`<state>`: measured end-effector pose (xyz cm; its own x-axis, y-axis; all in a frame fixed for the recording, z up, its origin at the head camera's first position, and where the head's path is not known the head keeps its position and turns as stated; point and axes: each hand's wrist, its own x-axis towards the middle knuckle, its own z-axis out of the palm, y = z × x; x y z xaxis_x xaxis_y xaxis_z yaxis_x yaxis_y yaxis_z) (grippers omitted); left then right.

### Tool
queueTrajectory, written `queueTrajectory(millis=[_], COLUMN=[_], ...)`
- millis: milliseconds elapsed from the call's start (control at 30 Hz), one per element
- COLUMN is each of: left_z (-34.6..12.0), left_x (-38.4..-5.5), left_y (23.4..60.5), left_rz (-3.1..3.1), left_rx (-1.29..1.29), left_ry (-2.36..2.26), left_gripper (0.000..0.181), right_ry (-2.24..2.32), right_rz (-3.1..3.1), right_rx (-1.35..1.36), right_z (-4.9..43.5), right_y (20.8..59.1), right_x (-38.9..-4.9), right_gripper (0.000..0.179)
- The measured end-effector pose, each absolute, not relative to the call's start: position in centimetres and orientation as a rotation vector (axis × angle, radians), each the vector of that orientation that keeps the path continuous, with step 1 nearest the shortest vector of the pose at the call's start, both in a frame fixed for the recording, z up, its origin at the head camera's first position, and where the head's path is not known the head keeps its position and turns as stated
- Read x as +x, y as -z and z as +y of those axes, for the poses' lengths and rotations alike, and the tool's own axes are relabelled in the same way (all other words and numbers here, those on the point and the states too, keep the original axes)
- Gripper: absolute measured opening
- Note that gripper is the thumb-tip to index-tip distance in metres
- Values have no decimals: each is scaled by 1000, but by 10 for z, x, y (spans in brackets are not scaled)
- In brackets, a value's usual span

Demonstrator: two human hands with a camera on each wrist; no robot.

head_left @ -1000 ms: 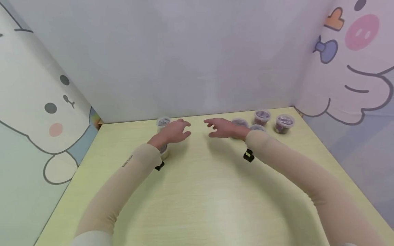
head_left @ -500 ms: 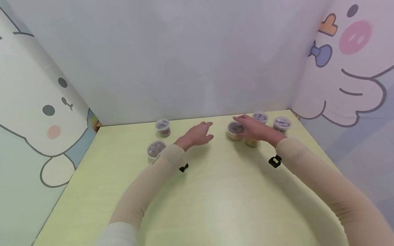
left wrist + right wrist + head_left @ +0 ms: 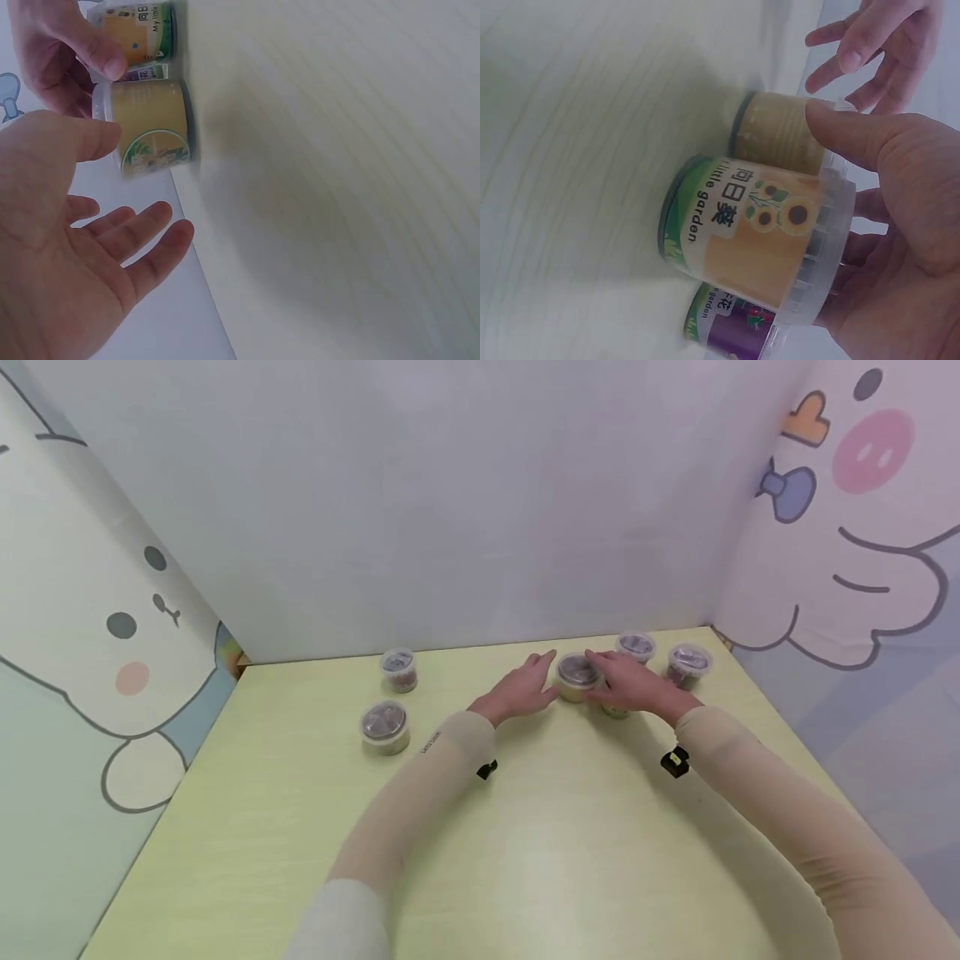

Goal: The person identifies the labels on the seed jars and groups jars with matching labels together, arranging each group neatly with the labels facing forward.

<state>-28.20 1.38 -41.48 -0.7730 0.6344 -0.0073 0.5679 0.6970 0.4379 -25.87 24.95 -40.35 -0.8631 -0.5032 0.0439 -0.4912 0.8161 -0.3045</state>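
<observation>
Tan tub stands on the counter between both hands. Left hand: just beside the tub, fingers spread, holding nothing. Right hand: above the sunflower-labelled tub, thumb and fingers at the tan tub's right side; whether they grip it cannot be determined.

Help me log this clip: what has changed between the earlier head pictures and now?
Both hands moved toward the person's right: the left hand from beside the rear left tub and front left tub, now in full view, toward the pale tub; the right hand to that tub's right side. Whether it grips is unclear. The tubs show no clear shift.
</observation>
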Motion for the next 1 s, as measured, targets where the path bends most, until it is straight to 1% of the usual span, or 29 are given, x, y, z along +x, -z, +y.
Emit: queueTrajectory(millis=[167,500,767,1000], left_z=[24,33,34,34], left_x=[-284,-284,-282,-282], left_y=[416,427,430,430], left_rz=[2746,2743,2725,2738], left_rx=[995,943,901,891], left_ry=[-675,-715,-770,-763], left_gripper=[66,62,63,63], right_ry=[471,470,417,367], right_rz=[2991,3034,3188,3218], right_rx=[-843,-728,-850,-810], right_z=[252,251,248,246], right_y=[406,416,421,426], right_x=[-261,-260,-253,-255], right_gripper=[79,78,72,71])
